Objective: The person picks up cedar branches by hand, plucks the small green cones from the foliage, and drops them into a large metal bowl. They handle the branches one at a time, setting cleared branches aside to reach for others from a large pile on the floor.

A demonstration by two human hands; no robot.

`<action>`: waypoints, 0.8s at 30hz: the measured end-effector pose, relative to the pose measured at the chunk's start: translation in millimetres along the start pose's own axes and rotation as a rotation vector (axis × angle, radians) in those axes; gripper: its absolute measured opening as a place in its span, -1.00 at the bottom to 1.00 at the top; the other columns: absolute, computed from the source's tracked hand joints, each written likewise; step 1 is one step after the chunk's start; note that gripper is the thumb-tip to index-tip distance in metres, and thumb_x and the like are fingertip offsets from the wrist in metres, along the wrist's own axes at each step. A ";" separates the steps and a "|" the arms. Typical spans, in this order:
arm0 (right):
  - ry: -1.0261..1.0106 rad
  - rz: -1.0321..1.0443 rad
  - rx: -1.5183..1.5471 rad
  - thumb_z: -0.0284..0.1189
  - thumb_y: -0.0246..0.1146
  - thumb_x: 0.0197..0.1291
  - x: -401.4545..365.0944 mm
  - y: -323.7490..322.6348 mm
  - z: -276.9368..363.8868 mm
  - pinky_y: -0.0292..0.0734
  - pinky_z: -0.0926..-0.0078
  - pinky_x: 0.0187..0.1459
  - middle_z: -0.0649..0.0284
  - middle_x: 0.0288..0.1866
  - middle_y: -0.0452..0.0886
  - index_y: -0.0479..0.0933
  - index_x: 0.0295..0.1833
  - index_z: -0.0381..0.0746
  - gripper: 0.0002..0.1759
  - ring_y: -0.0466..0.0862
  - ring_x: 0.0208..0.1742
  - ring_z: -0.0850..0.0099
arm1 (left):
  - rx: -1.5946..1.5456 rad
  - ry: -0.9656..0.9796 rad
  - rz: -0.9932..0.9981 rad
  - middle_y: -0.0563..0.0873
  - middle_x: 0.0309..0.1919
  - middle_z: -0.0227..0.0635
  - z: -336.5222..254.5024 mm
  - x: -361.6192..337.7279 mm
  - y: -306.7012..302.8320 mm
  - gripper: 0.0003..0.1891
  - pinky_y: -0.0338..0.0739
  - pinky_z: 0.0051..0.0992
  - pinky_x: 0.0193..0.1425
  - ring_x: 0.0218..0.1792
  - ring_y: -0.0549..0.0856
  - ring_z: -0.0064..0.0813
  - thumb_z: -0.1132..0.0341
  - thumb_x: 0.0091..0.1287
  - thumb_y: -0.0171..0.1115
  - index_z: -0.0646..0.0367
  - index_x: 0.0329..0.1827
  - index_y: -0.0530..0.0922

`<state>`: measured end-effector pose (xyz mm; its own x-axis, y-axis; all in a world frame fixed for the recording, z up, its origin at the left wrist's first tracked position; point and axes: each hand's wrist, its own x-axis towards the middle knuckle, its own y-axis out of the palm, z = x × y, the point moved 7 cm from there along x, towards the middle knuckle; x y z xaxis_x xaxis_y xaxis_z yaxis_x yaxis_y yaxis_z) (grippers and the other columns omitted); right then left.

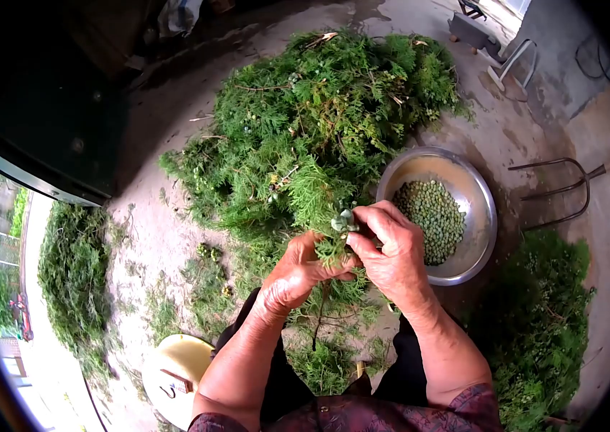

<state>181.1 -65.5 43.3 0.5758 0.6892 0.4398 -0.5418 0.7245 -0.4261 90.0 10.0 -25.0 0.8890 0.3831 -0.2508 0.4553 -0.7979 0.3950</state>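
My left hand [296, 273] is closed around a green conifer sprig [314, 193], its feathery tip pointing away from me. Thumb and fingers of my right hand [397, 248] pinch at a small cluster of pale green cones [343, 220] on the same sprig. Just beyond my right hand, a shiny metal bowl [483, 234] stands on the floor, partly filled with small green cones [431, 216]. Ahead of both hands lies a big heap of cut conifer branches [305, 115].
More branches lie in a pile at the left [74, 266] and another at the lower right [528, 324]. A metal fork [582, 187] rests on the floor right of the bowl. Beside my left leg is a round yellowish lid or stool [175, 367]. Loose sprigs [208, 281] litter the concrete.
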 end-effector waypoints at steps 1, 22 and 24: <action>-0.010 0.014 -0.016 -0.66 0.30 -0.12 -0.9 2.0 -0.8 0.48 0.49 -0.37 0.17 -0.35 0.54 0.48 -0.23 -0.32 -0.74 0.58 -0.39 0.31 | -0.015 -0.037 -0.025 0.63 -0.34 -0.35 1.0 -0.9 -1.3 -0.67 0.51 -0.58 -0.35 -0.45 0.60 -0.57 0.24 0.18 0.30 0.27 -0.11 0.51; 0.777 0.187 1.103 -0.25 0.18 0.21 -15.4 23.7 -56.6 0.20 0.74 -0.66 0.38 -0.46 0.45 0.41 -0.20 -0.22 -0.74 0.45 -0.60 0.58 | 0.038 -0.126 -0.112 0.51 -0.71 -0.46 -13.9 -9.3 -4.0 -0.77 0.16 -0.67 -0.65 -0.72 0.35 -0.69 0.22 0.20 0.20 0.23 -0.41 0.63; 0.821 0.260 0.991 -0.20 0.19 0.20 -20.7 29.1 -59.9 0.15 0.75 -0.70 0.40 -0.46 0.46 0.44 -0.17 -0.24 -0.69 0.39 -0.67 0.61 | 0.116 -0.104 -0.110 0.48 -0.73 -0.45 -6.0 -5.3 -11.6 -0.71 0.19 -0.65 -0.66 -0.75 0.36 -0.67 0.15 0.16 0.17 0.24 -0.46 0.59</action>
<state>190.1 -59.2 -25.6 0.3986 0.8584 -0.3229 -0.7072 0.5118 0.4878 80.2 20.0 -22.9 0.8218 0.4254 -0.3791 0.5353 -0.8045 0.2576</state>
